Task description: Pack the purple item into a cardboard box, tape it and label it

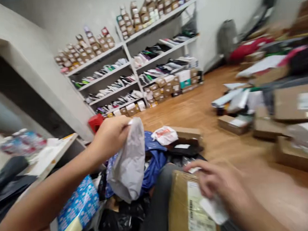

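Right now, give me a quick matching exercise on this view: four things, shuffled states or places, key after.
1. left hand
2. right hand
3. brown box
4. blue patterned package

A. bears a white printed label
B. appears just below the left forearm in the picture
C. blurred, in front of the box's right side
D. gripping the top of a pale bag

Pairs: 1-D, 2-C, 3-A, 4-B

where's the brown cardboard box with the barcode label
In the head view, the brown cardboard box is at the bottom, right of centre, beside dark grey cloth and partly behind the right hand.
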Demonstrator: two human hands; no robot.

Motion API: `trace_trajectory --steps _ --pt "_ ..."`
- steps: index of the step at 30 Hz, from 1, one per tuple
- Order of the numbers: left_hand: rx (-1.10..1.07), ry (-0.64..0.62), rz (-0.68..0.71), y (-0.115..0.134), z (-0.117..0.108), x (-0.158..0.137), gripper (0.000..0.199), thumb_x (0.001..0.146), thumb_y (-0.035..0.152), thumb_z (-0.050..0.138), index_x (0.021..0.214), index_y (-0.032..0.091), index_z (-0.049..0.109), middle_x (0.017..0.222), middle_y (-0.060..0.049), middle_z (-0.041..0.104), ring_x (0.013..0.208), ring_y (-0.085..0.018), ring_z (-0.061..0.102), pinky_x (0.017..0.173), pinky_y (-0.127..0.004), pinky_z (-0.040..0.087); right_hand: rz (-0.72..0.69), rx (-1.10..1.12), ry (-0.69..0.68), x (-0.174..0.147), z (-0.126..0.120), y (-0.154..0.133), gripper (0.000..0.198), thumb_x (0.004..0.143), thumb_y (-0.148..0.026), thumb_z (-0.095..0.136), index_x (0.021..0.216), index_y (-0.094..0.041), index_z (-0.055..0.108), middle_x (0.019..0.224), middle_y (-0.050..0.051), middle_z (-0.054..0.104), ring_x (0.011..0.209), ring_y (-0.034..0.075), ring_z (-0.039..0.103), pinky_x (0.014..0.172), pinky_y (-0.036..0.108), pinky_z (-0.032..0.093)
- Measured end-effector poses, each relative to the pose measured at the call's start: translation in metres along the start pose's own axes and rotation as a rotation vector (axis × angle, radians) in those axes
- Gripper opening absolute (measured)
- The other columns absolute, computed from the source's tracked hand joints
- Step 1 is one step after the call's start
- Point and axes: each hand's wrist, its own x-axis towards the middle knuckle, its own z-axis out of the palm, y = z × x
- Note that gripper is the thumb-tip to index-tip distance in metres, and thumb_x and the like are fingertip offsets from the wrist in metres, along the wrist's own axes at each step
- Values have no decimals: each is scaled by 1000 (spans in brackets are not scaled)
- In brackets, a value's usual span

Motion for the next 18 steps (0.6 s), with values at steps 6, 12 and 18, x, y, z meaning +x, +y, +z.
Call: trace_trajectory --steps 6,12,18 --pt "-13 -59 277 21 100 25 28 93 12 68 117 20 82 97 -6 81 87 -21 76 77 -29 55 365 -624 -24 55 40 -50 69 88 -72 76 129 -17 71 97 17 80 89 39 76 66 34 37" --pt "-124 34 358 -3 119 34 31 97 11 63 123 21 78 104 -5 81 89 -20 76 79 -29 57 268 -324 88 53 25 9 10 97 -25 58 89 -21 64 76 0 65 70 17 60 66 28 36" --pt "-179 10 291 -13 103 -30 58 100 23 65 156 34 58 125 -9 75 114 -29 73 92 -42 65 220 61 97 31 10 26 18 97 -32 58 85 -19 64 75 -2 58 69 15 53 62 24 41"
